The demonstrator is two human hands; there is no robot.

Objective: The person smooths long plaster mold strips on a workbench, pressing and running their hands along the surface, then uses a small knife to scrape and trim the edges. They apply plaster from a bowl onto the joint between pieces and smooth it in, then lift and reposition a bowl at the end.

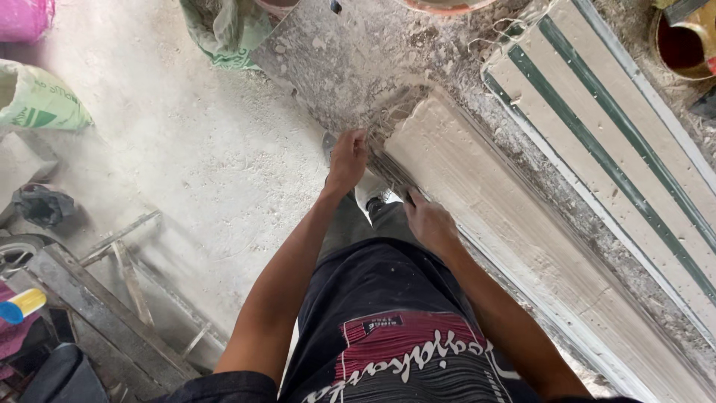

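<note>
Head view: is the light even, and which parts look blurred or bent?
Head view: soft, even daylight, no glare; only faint shadow beside the left hand and right hand at the end of the long plaster strip; the metal frame lower left looks smeared; the green-striped panel runs slanted, stretched toward the corner.

Bare forearms, no sleeves showing; dark dust-flecked trousers (388, 298); black top (418, 366) with red panel and white script lettering; white shoe (371, 190).

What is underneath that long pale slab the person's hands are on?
The long pale slab lies in a mould frame whose edge shows beside it. Left hand and right hand touch its near end. Anything beneath the slab is covered.
</note>
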